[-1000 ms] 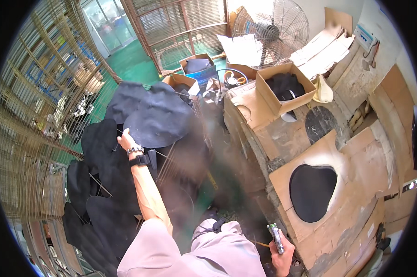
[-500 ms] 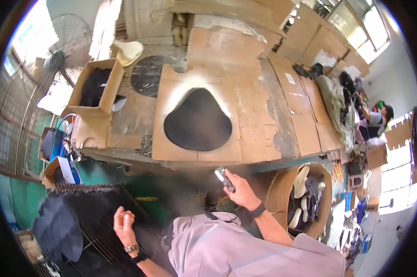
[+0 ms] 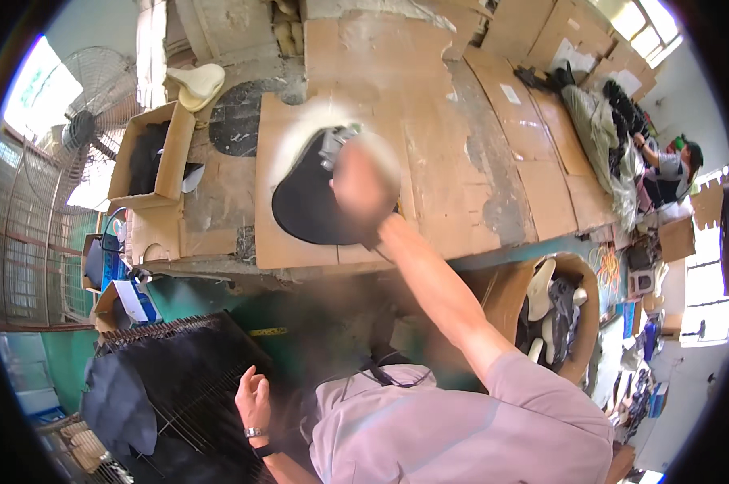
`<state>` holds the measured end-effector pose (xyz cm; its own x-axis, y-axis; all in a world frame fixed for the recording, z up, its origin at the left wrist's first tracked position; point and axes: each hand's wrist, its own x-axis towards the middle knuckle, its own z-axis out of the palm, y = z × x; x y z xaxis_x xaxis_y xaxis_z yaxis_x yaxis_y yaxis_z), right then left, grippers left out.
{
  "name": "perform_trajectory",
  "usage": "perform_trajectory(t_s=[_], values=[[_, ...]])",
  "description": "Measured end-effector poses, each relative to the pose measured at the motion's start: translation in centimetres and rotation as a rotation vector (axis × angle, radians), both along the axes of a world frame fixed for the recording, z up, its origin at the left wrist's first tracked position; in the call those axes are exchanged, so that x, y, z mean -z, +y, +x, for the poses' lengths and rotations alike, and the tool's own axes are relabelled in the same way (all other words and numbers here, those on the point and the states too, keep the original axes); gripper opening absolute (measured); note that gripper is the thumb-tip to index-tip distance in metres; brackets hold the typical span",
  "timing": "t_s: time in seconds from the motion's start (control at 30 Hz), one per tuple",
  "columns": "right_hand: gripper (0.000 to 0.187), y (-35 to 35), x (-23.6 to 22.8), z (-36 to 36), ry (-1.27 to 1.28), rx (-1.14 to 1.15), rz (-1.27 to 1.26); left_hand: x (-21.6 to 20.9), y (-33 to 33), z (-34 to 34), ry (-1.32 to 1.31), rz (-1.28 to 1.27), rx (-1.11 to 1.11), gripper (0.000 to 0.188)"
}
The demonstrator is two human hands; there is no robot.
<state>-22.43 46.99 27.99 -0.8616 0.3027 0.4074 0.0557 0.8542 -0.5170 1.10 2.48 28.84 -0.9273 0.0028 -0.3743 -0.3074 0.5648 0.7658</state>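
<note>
**Asker:** What are your hands doing?

**Me:** My right hand (image 3: 363,181) is stretched out over the cardboard-covered bench (image 3: 469,161), blurred by motion, above the black saddle-shaped cut piece (image 3: 308,206) that lies flat on the cardboard. A small grey tool (image 3: 332,145) shows at the far edge of the hand; my fingers seem wrapped round it, but the blur stops me telling for certain. My left hand (image 3: 253,401) is low and near me, fingers loosely apart, resting on the dark wire rack (image 3: 187,379) at the left, clamped on nothing.

**Asker:** Where is the black piece relative to your fingers?

**Me:** Directly beneath my right fingers, spreading left and nearer. Whether they touch it, I cannot tell.

**Asker:** What could go wrong?

**Me:** I judge the arm is moving fast, so the tool could land off the piece and mark the cardboard. The piece looks loose, and nothing pins it, so a push could slide it sideways. The open cardboard box of black pieces (image 3: 151,157) sits well apart at the far left.
</note>
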Motion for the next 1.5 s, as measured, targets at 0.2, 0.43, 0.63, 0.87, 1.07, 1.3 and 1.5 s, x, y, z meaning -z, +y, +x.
perform_trajectory(t_s=[0.2, 0.43, 0.63, 0.87, 1.07, 1.3, 1.5], values=[[0.054, -7.3, 8.6, 6.1, -0.091, -0.131, -0.259, -0.1, 6.2, -2.1, -0.002, 0.042, 0.210, 0.037], [0.036, -5.2, 14.1, 30.9, -0.801, -0.121, -0.628, 3.3, 17.6, -8.9, 0.191, 0.123, 0.486, 0.031], [0.020, -0.1, 22.5, 44.3, -0.650, 0.609, -0.721, 8.9, 30.5, -18.9, 0.794, -0.153, 1.037, 0.053], [0.023, 9.7, 41.7, 44.5, -0.693, 0.935, -0.784, 19.8, 36.0, -24.6, 0.974, -0.573, 1.428, 0.083], [0.024, 13.1, 67.7, 44.2, -1.227, 0.599, -0.649, 22.8, 36.1, -25.5, 1.169, -0.398, 1.324, 0.097], [0.026, 13.2, 81.8, 43.5, -1.128, 0.825, -0.826, 26.7, 38.0, -24.6, 1.156, -0.305, 1.425, 0.088], [0.027, 16.8, 86.6, 40.6, -1.228, 0.906, -0.899, 27.5, 40.4, -24.1, 1.160, -0.363, 1.508, 0.092]])
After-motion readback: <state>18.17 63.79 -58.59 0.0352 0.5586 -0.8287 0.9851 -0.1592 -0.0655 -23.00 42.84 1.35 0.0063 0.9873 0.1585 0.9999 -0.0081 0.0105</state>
